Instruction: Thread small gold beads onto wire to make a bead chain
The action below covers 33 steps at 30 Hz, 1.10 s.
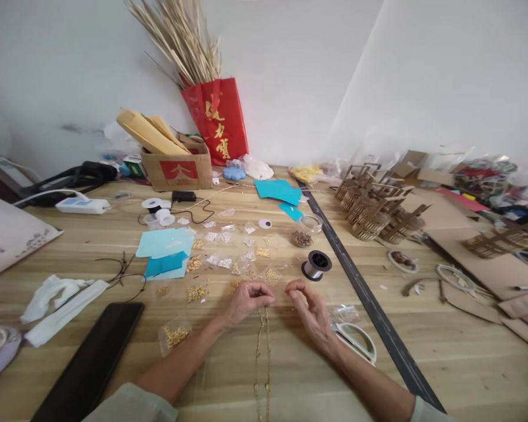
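A thin gold chain [268,357] hangs in a long loop from the fingertips of my left hand [246,303], which is closed in a pinch on it. The chain's lower end runs out of the bottom of the view. Just to the right, apart from the chain, my right hand [308,310] has its thumb and fingers curled together; anything between them is too small to make out. Beyond the hands lie several small bags of gold beads [196,293] and silver pieces [220,261]. White-handled scissors [358,343] lie beside my right wrist.
A wire spool [317,265] and a bowl of beads [302,238] stand beyond my right hand. A black phone-like slab [92,357] lies left, near blue cards [165,264]. A dark strip [356,275] crosses the table; small woven baskets [372,205] stand right of it.
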Each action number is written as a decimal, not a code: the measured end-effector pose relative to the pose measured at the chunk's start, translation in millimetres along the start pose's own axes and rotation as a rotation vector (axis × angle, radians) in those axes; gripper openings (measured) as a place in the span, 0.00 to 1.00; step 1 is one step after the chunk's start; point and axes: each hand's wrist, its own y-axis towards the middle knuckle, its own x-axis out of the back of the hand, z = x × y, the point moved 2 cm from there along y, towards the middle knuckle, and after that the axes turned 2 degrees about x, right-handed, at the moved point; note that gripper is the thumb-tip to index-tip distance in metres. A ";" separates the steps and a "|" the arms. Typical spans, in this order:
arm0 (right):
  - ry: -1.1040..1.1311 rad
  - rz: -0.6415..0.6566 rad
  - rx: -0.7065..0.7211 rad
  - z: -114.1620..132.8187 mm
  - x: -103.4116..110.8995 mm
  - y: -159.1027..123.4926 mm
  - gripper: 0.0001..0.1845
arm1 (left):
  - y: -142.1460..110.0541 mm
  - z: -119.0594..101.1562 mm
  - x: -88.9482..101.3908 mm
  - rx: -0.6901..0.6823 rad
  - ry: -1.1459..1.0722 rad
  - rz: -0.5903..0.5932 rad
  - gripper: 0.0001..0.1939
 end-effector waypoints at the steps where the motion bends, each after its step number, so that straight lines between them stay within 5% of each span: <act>1: -0.001 0.011 0.022 0.3 -0.6 0.1 0.08 | 0.0 -0.1 0.0 -0.003 0.005 -0.005 0.14; 9: -0.072 0.140 0.217 1.7 -7.1 -2.8 0.04 | 0.3 0.1 -0.7 -0.054 0.034 0.015 0.14; 22: -0.210 0.149 0.236 -2.3 -11.0 -4.4 0.08 | 0.0 0.8 -1.8 -0.066 0.147 0.010 0.11; 33: -0.031 0.258 -0.083 -2.1 16.7 18.1 0.08 | -0.3 -2.7 -0.7 -0.086 0.045 -0.039 0.16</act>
